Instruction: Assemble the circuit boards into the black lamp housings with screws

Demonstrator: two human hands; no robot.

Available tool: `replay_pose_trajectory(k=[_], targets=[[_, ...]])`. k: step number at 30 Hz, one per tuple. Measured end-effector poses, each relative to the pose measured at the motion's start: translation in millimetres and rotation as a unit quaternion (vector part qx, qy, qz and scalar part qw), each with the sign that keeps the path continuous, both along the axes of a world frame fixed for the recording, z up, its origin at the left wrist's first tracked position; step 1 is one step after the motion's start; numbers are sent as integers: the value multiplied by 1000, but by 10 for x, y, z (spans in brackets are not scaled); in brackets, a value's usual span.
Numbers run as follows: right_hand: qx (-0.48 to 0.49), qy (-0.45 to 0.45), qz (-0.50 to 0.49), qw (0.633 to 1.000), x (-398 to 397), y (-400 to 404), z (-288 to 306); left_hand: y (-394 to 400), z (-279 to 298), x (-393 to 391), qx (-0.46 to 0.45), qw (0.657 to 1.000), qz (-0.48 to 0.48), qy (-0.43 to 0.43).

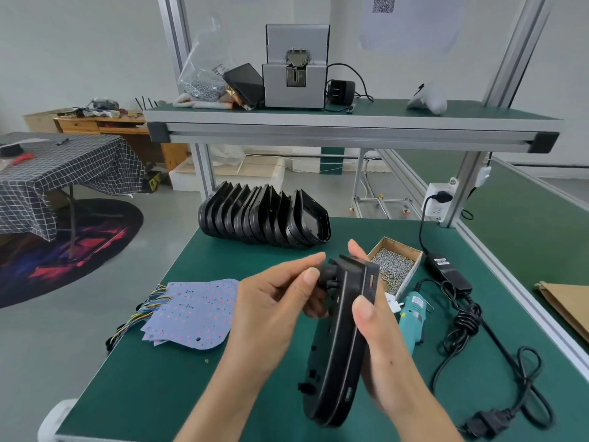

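Both hands hold one curved black plastic lamp housing [342,339] edge-on above the green bench mat [159,378], just below the centre of the view. The left hand [274,311] pinches a small black knob-like part on the housing's upper left side between thumb and forefinger, the other fingers curled behind it. The right hand [379,339] grips the housing's right edge, thumb pressed on the near rim and fingers wrapped behind, one fingertip showing above the top.

At 12 o'clock from the hands, a row of black lamp housings [264,215] stands on edge, leaning against one another at the far end of the mat. At 9 o'clock lies a fanned stack of pale blue circuit boards [194,314] dotted with red, their coloured wire leads [143,314] trailing off the left edge. At 1 o'clock sits an open cardboard box of small silver screws [395,266]. Just right of the right hand lies a teal electric screwdriver [414,317], partly hidden, and beyond it at 3 o'clock a black power adapter with coiled cable [459,301]. On the upper shelf at 12 o'clock stands a grey metal screw feeder machine [296,68], with a clear bag of screws [204,71] to its left.
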State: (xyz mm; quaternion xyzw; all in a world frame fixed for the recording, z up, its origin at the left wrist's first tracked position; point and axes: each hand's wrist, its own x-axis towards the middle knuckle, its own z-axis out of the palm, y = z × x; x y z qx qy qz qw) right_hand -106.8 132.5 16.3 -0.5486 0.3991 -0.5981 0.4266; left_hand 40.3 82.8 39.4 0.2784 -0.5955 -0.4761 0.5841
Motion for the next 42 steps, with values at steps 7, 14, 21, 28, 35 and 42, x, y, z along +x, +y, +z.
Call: replay_pose_trajectory(k=[7,14,21,28,35,42], targets=[[30,-52,12,998,66,15,-41,94,-63,-117,-3,997,69,25],[30,51,12,998,-20,75,23,102,-56,-67,0,999,21,37],[29,64,16,997,1,141,82,81,-43,-20,2,1000,-20,21],[44,67,-2,997,-2,94,21,81,-145,-37,4,999,27,-40],[51,-98,-3,994,-86,-35,-245,6,-100,15,18,974,43,-220],[40,38,-82,995,-230,-42,-272,-34,-50,-11,83,980,-3,-179]])
